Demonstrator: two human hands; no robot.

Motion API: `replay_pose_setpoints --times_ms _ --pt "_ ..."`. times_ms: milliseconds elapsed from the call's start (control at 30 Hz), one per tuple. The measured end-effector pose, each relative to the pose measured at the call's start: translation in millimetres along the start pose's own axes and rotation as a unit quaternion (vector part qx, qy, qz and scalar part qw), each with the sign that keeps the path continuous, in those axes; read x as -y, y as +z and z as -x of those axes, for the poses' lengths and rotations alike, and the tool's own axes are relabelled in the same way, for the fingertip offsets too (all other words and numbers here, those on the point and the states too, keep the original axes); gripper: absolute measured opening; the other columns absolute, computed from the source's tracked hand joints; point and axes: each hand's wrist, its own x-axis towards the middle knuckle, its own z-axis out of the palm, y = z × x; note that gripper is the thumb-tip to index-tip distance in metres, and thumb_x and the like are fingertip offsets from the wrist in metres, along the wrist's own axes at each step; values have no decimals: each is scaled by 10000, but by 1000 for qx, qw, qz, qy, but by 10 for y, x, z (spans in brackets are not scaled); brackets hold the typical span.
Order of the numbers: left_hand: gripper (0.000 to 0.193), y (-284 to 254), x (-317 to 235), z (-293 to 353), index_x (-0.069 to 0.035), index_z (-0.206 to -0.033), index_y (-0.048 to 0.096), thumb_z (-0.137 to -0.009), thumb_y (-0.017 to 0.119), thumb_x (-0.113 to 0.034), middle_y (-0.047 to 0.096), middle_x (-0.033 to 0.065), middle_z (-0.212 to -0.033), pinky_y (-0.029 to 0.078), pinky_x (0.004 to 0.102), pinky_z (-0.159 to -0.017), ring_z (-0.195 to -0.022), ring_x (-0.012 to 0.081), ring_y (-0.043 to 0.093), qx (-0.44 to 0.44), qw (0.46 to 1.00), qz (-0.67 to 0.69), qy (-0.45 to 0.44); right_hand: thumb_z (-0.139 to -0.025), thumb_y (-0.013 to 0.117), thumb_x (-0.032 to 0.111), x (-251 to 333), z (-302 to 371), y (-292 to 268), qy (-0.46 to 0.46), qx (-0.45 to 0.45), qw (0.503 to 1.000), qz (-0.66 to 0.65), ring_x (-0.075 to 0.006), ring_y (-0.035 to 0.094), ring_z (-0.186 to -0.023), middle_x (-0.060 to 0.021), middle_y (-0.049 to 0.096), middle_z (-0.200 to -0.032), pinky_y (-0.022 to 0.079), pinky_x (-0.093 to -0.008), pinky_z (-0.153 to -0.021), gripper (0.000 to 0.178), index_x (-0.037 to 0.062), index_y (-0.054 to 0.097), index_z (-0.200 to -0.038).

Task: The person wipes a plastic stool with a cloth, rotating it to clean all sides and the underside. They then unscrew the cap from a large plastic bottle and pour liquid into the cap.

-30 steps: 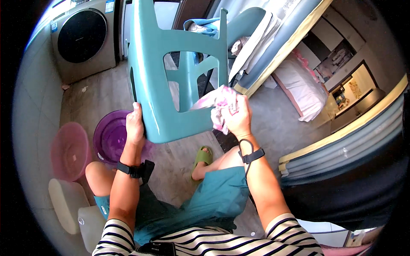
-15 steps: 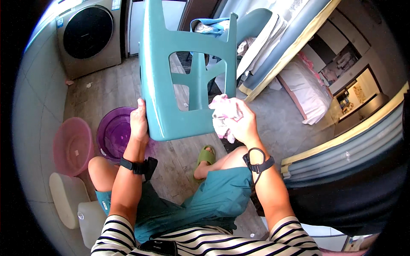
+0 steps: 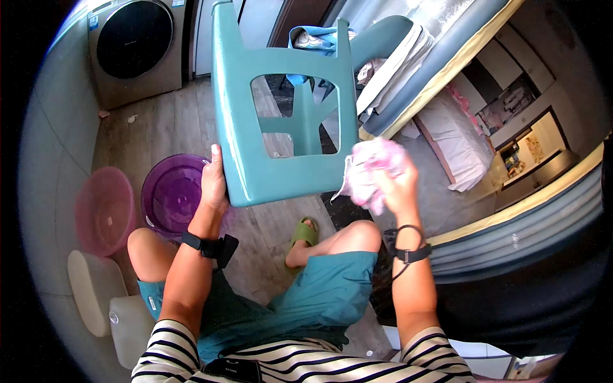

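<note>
A teal plastic stool (image 3: pixel 287 179) is held up in front of me, tipped on its side with its legs pointing away. My left hand (image 3: pixel 215 182) grips its lower left corner; the thumb shows on the near side and the other fingers are hidden behind. In my right hand (image 3: pixel 399 185) is a bunched pink and white cloth (image 3: pixel 370 171), just off the stool's lower right corner. One loose edge of the cloth hangs toward that corner; whether it touches I cannot tell.
A purple basin (image 3: pixel 150 198) and a pink basin (image 3: pixel 105 210) stand on the floor at left, with pale plastic containers (image 3: pixel 96 290) nearer me. A washing machine (image 3: pixel 137 51) is at far left. Curtains (image 3: pixel 440 70) hang at right, before a bed (image 3: pixel 456 143).
My right hand has moved right with the cloth, away from the stool's edge. The stool has turned slightly in my left hand's grip.
</note>
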Motion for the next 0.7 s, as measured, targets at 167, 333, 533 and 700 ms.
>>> replay_pose_setpoints --times_ms 167,333,533,700 --pt "682 -29 205 -26 52 -1045 615 -918 419 -588 655 94 -912 507 291 -708 -773 155 628 -6 999 24 -27 -665 676 153 33 132 499 -88 16 963 254 -344 576 -912 -144 628 -983 454 -411 -833 397 43 605 -1040" --pt "697 -86 549 -28 62 -1077 596 -910 432 -594 649 114 -956 512 302 -742 -822 170 634 -14 996 21 -81 -681 675 177 -81 138 602 46 38 972 226 -333 597 -941 -144 639 -988 463 -394 -832 379 51 614 -1034" --pt "696 -327 1032 -118 65 -1109 584 -897 469 -587 643 129 -994 514 319 -771 -851 187 634 -14 989 43 -139 -694 674 234 -345 202 770 145 86 961 220 -329 624 -950 -159 655 -994 478 -381 -827 400 50 617 -1044" --pt "702 -479 1274 -156 74 -1102 587 -879 506 -587 638 134 -1001 502 333 -778 -854 196 625 -40 984 20 -172 -696 691 275 -760 265 897 244 116 952 145 -312 638 -961 -175 664 -1002 480 -372 -842 444 47 614 -1070"
